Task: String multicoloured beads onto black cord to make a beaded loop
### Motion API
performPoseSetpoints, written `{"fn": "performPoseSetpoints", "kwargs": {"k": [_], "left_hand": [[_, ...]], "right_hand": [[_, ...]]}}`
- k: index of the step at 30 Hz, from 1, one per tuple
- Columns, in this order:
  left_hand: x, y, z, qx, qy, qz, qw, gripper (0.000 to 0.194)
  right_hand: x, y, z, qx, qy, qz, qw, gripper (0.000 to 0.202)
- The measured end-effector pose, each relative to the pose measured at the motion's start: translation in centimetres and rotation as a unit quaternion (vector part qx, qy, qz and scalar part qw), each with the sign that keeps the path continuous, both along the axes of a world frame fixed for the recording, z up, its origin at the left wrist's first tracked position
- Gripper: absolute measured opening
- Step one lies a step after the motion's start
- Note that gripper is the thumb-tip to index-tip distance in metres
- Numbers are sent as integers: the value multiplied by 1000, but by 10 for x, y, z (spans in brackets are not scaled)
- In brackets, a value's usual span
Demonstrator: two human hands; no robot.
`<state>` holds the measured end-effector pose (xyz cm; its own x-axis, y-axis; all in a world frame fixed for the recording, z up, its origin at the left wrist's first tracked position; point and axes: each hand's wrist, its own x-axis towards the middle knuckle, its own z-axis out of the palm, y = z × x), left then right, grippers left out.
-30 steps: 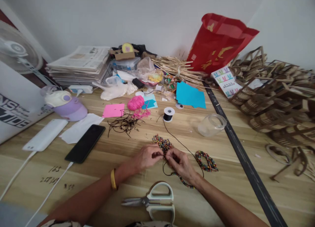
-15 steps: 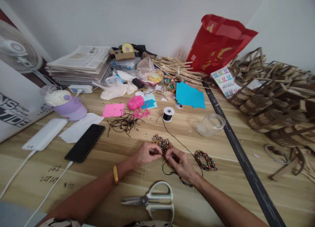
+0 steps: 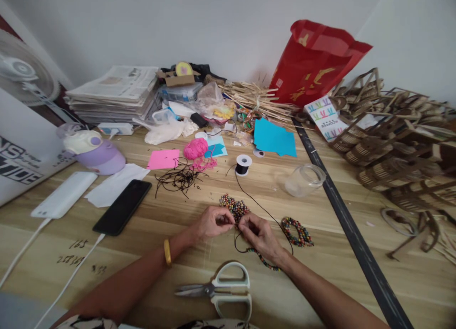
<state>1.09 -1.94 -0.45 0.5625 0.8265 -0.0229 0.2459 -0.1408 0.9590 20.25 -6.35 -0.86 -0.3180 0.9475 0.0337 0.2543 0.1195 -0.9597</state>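
Over a small pile of multicoloured beads [image 3: 231,203], the fingertips of both hands nearly meet. My left hand [image 3: 213,223] is closed in a pinch; whatever lies between its fingertips is too small to make out. My right hand [image 3: 262,237] pinches black cord, which loops below its fingers. A row of beads strung on that cord [image 3: 266,263] lies under the right wrist. From a white spool of black cord [image 3: 244,165], a strand runs down past the right hand. A coiled beaded string [image 3: 298,233] rests to the right.
White-handled scissors [image 3: 231,299] lie near the front edge. Cut black cords [image 3: 180,178], pink yarn [image 3: 195,149] and a phone [image 3: 123,208] are on the left. A glass jar [image 3: 304,180] and woven baskets [image 3: 377,153] stand on the right, beyond a dark strip [image 3: 351,234].
The view has shifted very slightly. Both hands keep the same pinched pose over the bead pile, and nothing else has visibly moved.
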Motion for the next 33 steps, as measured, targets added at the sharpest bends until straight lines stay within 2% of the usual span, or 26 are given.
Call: {"fn": "performPoseSetpoints", "kwargs": {"k": [9, 22, 33], "left_hand": [[0, 0, 2, 7, -4, -8, 1000, 9], [1, 0, 3, -40, -26, 7, 999, 10], [1, 0, -2, -42, -39, 6, 998, 10]], "right_hand": [[0, 0, 1, 1, 1, 3, 1000, 23], [0, 0, 1, 6, 2, 4, 1000, 21], [0, 0, -1, 3, 8, 9, 1000, 25]]}}
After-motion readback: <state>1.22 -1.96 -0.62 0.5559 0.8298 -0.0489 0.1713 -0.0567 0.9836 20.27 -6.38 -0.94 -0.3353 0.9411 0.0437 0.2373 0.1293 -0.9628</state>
